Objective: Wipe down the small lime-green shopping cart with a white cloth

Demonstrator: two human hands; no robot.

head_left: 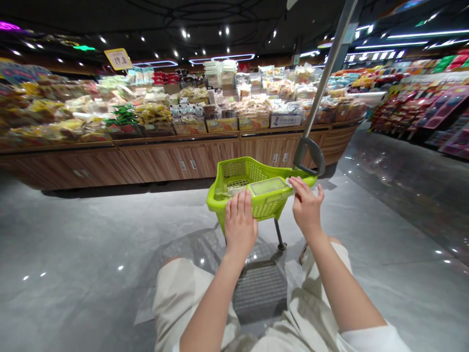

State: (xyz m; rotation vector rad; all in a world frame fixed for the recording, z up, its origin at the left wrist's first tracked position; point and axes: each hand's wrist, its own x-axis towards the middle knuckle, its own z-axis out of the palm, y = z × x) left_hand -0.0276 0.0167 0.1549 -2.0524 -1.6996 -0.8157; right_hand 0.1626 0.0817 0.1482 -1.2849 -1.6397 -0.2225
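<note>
A lime-green plastic shopping basket [264, 208] with a clear panel [269, 186] on its near rim stands on a frame in front of my knees. My left hand [241, 222] rests on the near rim, its fingers stretched out side by side and its thumb hidden. At the right end of the panel, my right hand [307, 205] has its fingers bent together on a small white piece [289, 182], perhaps tissue or cloth. Close to that hand is the dark grey loop handle [318, 156] at the basket's right end.
A metal pole [328, 73] rises behind the basket. Beyond stands a long wooden display counter [161, 164] piled with packaged goods, with a price sign [117, 59] above. More stocked shelves [406, 107] stand at right. A glossy grey floor [91, 249] lies around.
</note>
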